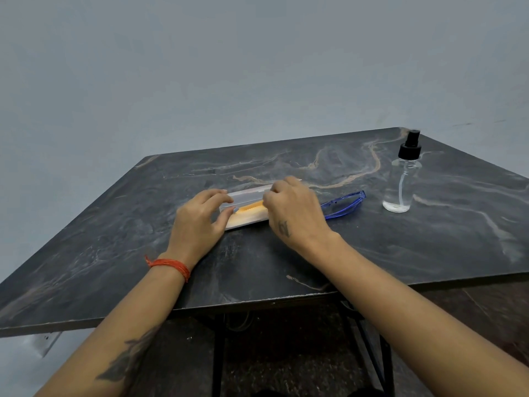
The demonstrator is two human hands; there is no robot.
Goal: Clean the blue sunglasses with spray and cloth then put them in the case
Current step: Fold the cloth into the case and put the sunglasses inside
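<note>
Sunglasses (343,204) lying beside the case (246,209) — both hands, left (197,222) and right (294,213), pinching it, seemingly opening it for the orange cloth (252,209) inside.

The table (372,253) is dark charcoal with a marbled pattern, threaded by pale grey wisps and a few tan-brown veins that curl across its far side. The sunglasses (345,204) are translucent blue. The case (249,196) is frosted, whitish clear plastic, and the cloth (252,209) showing through it is pale orange with a zigzag edge. The spray bottle (402,184) is clear and colourless with a black nozzle and collar. An orange-red thread band (169,265) circles the left wrist. The wall (200,67) is plain bluish grey.
</note>
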